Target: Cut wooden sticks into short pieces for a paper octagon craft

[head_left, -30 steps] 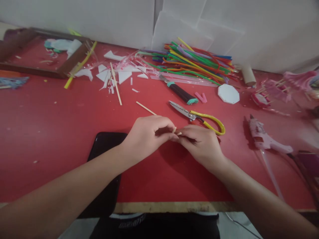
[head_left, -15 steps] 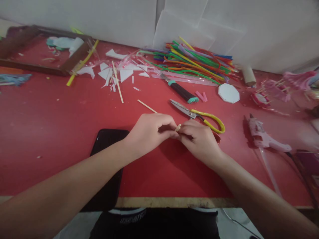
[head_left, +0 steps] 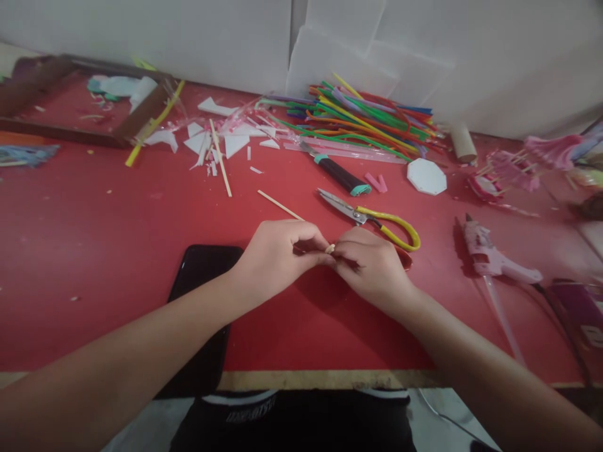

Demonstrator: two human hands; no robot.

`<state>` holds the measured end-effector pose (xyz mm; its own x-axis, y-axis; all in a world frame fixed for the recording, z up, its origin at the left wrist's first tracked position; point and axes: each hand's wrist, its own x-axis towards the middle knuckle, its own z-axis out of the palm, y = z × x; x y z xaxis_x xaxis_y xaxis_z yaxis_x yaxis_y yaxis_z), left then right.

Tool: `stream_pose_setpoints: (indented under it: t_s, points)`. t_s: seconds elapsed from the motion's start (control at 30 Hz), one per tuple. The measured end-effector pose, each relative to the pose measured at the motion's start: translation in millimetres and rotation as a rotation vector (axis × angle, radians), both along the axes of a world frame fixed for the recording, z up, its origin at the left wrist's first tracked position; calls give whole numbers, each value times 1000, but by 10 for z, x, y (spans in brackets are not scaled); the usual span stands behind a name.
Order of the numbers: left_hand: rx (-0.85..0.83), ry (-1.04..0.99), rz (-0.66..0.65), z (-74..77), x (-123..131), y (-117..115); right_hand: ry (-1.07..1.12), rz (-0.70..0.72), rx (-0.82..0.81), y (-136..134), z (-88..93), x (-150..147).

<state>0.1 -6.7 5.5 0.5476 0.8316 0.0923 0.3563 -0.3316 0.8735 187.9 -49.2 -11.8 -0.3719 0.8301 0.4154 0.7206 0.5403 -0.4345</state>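
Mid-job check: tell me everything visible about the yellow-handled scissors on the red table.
The metal scissors with a yellow handle loop lie flat on the red tabletop, blades shut, tips pointing left and away. The yellow loop curves right, just beyond the right hand, which pinches a thin wooden stick and hides the handle's near side.

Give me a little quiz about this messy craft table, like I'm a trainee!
1. True or false: the left hand holds the yellow-handled scissors.
2. What do both hands pinch between their fingers? A: a small wooden stick; B: a spoon; C: a crayon.
3. Fill in: the pink glue gun lies on the table to the ___ of the right hand.
Key: 1 false; 2 A; 3 right.
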Motion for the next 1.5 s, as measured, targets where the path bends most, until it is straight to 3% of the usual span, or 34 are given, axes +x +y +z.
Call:
stream_pose_setpoints:
  t_s: [0.63, 0.83, 0.9, 1.03, 1.23, 1.5]
  points:
    - [28, 39, -11, 40, 20, -6, -134, -17, 107, -17, -18, -5]
    - [50, 30, -27, -7, 27, -5, -205, 63, -25, 5, 188, 183]
    - [25, 27, -24, -31, 28, -13, -215, -70, -44, 9, 306, 351]
    - [18, 60, -22, -59, 11, -27, -441, -288, -179, 9, 426, 682]
    - [114, 75, -84, -67, -5, -16, -684, -266, -381, 24, 359, 749]
    - [252, 41, -91, -72, 20, -12, -847, -342, -380, 60, 346, 625]
